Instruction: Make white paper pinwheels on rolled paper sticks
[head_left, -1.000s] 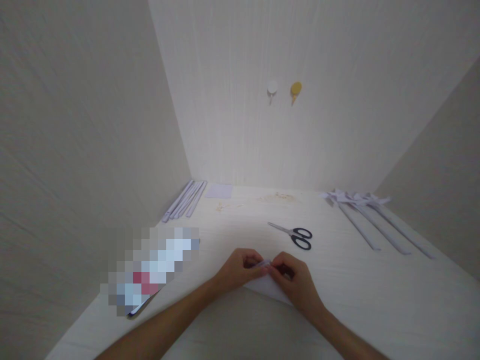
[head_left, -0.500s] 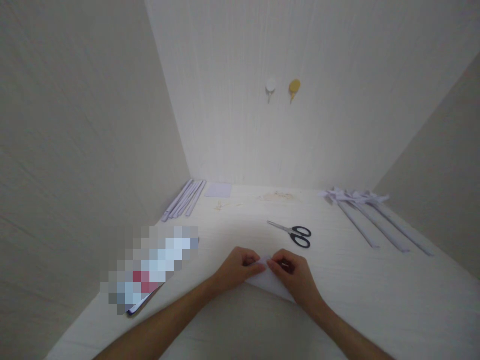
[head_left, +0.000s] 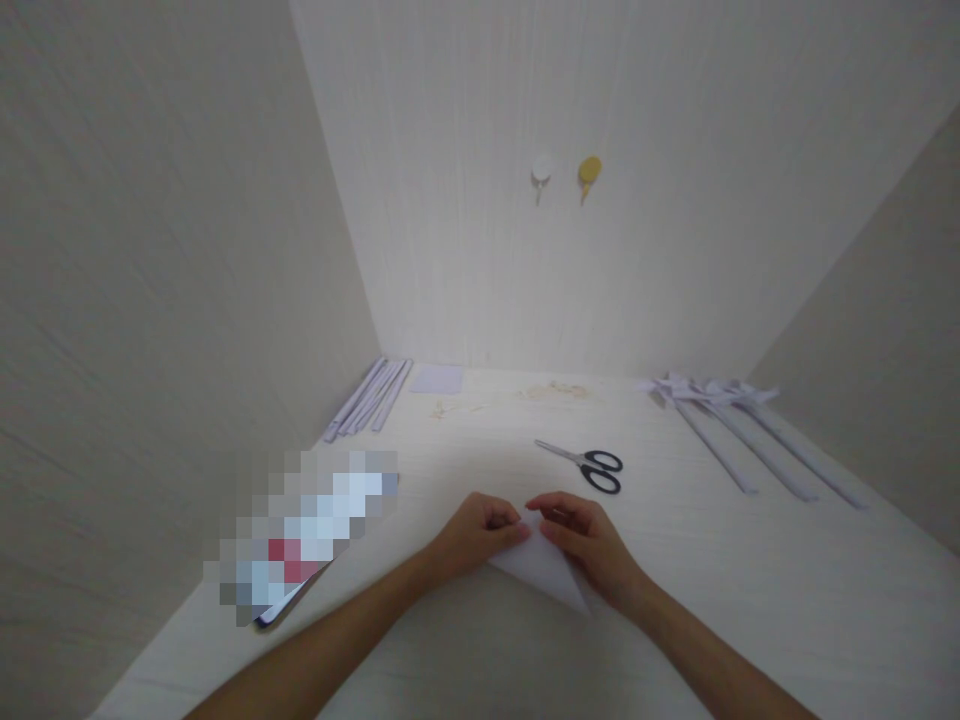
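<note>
A folded sheet of white paper (head_left: 541,575), three-cornered in outline, is held just above the near part of the table. My left hand (head_left: 480,532) pinches its upper left edge between thumb and fingers. On the other side, my right hand (head_left: 592,545) has its thumb tip against the paper, while its index finger stretches out over the top corner, apart from the thumb. Beyond my right hand lies a pair of scissors (head_left: 581,460) with black handles, its blades pointing left.
Several rolled paper sticks (head_left: 371,398) lie at the back left beside a small paper square (head_left: 439,379). At the back right are paper sticks with folded ends (head_left: 716,392). A blurred-out device (head_left: 300,545) rests at the left. Two hooks (head_left: 589,170) hang on the wall.
My right hand has loosened its pinch at the paper's top corner and its index finger has straightened. More of the paper's lower right corner now shows. My left hand stays put.
</note>
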